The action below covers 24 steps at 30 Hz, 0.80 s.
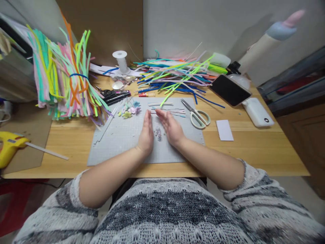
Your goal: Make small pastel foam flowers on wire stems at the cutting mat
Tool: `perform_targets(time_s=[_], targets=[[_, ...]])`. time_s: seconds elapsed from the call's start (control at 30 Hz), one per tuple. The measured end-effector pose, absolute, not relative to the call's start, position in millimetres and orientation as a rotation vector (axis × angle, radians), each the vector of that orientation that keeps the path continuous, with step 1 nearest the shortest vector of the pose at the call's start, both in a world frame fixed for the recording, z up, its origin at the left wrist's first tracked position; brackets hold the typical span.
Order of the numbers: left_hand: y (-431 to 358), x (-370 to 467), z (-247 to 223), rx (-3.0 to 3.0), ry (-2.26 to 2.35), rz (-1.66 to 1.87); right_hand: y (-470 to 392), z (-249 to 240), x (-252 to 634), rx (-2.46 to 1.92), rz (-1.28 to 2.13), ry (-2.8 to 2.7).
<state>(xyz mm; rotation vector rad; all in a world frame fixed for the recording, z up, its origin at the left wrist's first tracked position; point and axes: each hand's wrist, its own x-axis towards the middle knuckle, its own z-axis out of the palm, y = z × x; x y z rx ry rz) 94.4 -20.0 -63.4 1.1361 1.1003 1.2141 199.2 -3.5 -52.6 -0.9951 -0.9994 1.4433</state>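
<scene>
Head view: a worktop seen from above, with both forearms extended from knitted sleeves over a grey cutting mat [114, 145]. The left hand [146, 133] and the right hand [173, 128] are held open, the fingers straight and the palms turned toward each other; nothing is seen to be gripped by either. Between them, on the mat, a small pile of pale purple and grey fluffy bits [158, 134] is flanked but not visibly touched; whether the mat is touched by the lower edges of the hands cannot be told.

Just beyond the fingertips, thin pastel stems [175, 112] are laid crosswise. To the left of the left hand, a cluster of fuzzy flowers [130, 110] in yellow, lilac and blue is placed near the mat's far edge, with slender translucent sticks [108, 124] beside it. To the right, scissors [199, 115] with pale handles are rested partly over the mat's edge, their blades slightly parted. Farther right, a white card [224, 130], a dark-screened phone [230, 89] and a rounded white device [258, 112] are arranged on the wooden desk [228, 161]. Behind the mat, loose coloured stems [175, 74] are heaped beside a white spool [121, 62]. At far left, a yellow glue gun [11, 145] is seen below a thick upright bundle of coloured stems [63, 74].
</scene>
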Motion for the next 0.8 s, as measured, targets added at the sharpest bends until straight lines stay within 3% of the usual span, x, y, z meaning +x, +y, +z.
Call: perform_targets(time_s=[0.23, 0.5, 0.8], targets=[[-31.2, 66.0, -42.1, 0.713, 1.182, 1.501, 21.6, -42.7, 215.7, -1.029, 1.576, -1.392], [-38.1, 26.5, -36.2, 0.636, 1.257, 1.503, -7.9, -42.5, 208.1, -0.746, 1.595, -1.76], [-43.3, 12.5, -51.7, 0.921, 1.179, 1.429, -35.2, -59.1, 220.2, -1.108, 1.349, -0.93]])
